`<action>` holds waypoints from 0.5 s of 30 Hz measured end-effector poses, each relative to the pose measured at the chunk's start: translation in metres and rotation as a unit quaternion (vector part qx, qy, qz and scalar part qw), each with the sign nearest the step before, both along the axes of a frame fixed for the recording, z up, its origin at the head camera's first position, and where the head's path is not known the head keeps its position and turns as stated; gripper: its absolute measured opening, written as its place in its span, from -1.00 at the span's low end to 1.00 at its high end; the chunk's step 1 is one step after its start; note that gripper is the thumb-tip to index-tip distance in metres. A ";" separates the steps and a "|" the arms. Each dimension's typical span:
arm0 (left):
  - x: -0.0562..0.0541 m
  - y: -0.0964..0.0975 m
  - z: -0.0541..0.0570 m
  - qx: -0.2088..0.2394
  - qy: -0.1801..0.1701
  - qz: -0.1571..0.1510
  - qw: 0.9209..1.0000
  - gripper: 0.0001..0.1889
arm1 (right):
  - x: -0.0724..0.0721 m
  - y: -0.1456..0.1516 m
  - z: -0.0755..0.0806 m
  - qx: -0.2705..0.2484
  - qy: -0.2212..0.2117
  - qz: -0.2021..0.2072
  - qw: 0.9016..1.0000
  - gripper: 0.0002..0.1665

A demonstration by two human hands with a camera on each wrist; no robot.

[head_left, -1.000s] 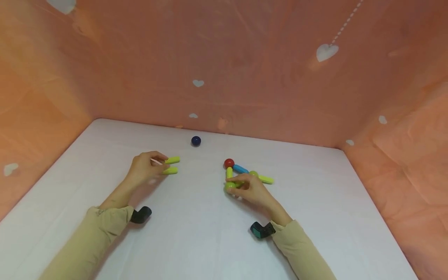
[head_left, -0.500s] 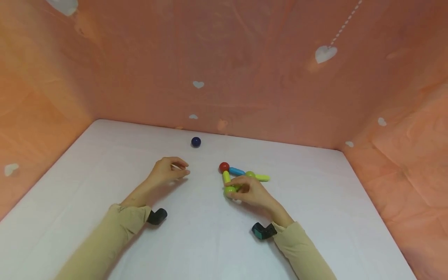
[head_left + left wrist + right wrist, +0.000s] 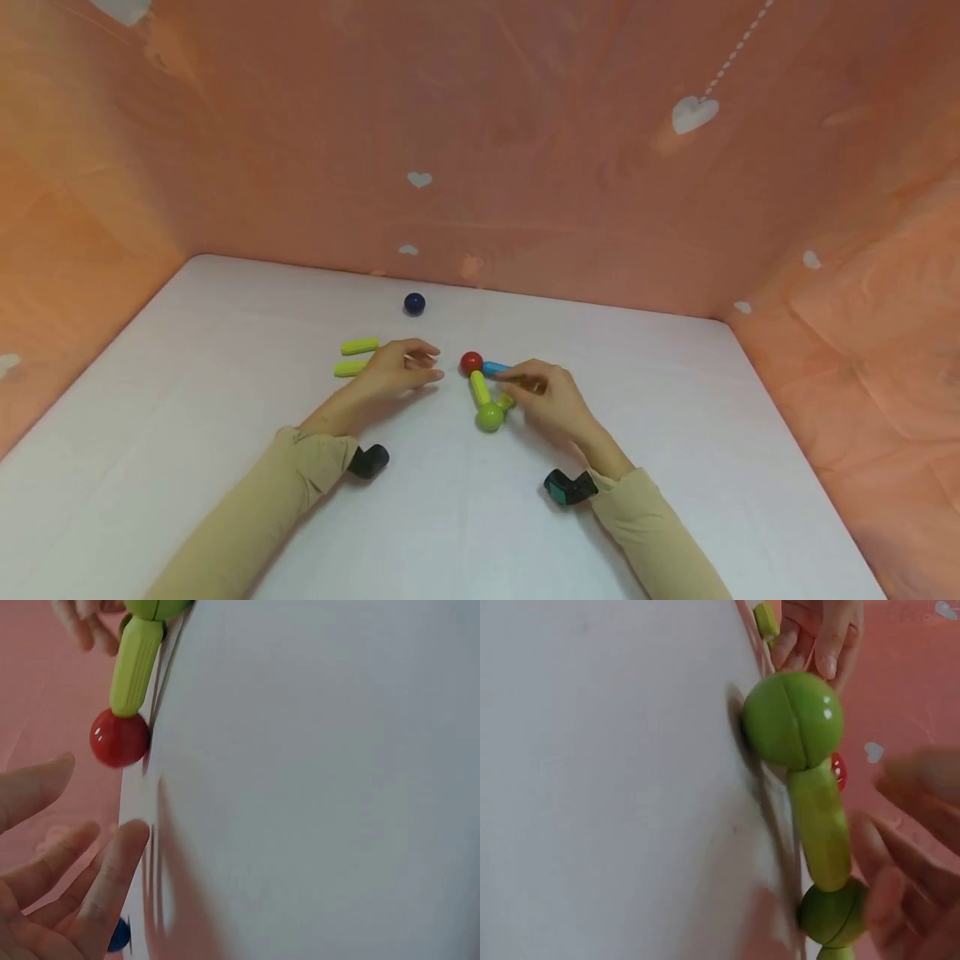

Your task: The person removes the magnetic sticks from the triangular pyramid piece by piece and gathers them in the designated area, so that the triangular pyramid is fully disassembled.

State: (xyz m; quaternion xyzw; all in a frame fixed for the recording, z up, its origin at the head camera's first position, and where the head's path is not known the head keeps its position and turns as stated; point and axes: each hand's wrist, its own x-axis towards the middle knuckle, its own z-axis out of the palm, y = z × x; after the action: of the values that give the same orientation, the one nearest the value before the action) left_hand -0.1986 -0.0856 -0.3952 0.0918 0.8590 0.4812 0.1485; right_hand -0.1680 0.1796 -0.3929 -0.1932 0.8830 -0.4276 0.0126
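Observation:
My left hand (image 3: 401,367) hovers with its fingers apart, holding nothing, just left of a red ball (image 3: 471,363). That ball joins a blue rod (image 3: 495,368) and a yellow-green rod (image 3: 479,388), which ends at a green ball (image 3: 490,417). In the right wrist view, another rod (image 3: 819,829) links this green ball (image 3: 793,718) to a second green ball (image 3: 831,911). Over this second ball is my right hand (image 3: 551,396), hiding that part of the assembly in the head view. Its fingers are parted beside the ball; contact is unclear.
Two loose yellow-green rods, one farther (image 3: 360,345) and one nearer (image 3: 350,368), lie left of my left hand. A navy ball (image 3: 414,303) sits toward the back of the white table (image 3: 420,533). Orange cloth (image 3: 525,167) with hearts surrounds the table.
My left hand has let go of the two yellow-green rods and moved right toward the red ball. The right hand has left the near green ball and shifted right; the assembly has slid slightly left.

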 end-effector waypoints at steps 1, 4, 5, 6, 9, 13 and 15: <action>-0.001 0.003 0.000 0.000 0.002 -0.004 1.000 -0.52 | -0.001 0.000 0.000 -0.004 0.010 -0.023 1.000 -0.77; -0.003 0.011 -0.001 0.000 -0.001 -0.006 1.000 -0.50 | -0.003 0.000 -0.001 -0.002 0.025 -0.075 0.997 -0.75; -0.003 0.014 -0.001 -0.001 0.001 -0.007 1.000 -0.49 | -0.004 0.000 -0.002 -0.001 0.026 -0.083 0.996 -0.72; -0.004 0.016 -0.001 0.001 -0.003 -0.005 1.000 -0.49 | -0.005 0.000 -0.003 0.001 0.024 -0.088 0.996 -0.70; -0.007 0.023 -0.002 0.005 0.004 -0.013 1.000 -0.47 | -0.007 0.001 -0.006 0.005 0.016 -0.095 0.995 -0.65; -0.010 0.032 -0.005 0.003 0.024 -0.024 0.999 -0.46 | -0.009 0.001 -0.011 0.006 0.009 -0.093 0.996 -0.62; -0.011 0.037 -0.007 -0.004 0.030 -0.028 0.999 -0.47 | -0.009 0.000 -0.012 0.010 0.004 -0.098 0.995 -0.62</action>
State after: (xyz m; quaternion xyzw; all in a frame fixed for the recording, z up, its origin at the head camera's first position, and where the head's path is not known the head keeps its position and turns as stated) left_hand -0.2098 -0.0491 -0.4019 0.1293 0.8620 0.4709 0.1364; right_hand -0.1774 0.1797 -0.4052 -0.1072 0.9020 -0.4171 -0.0310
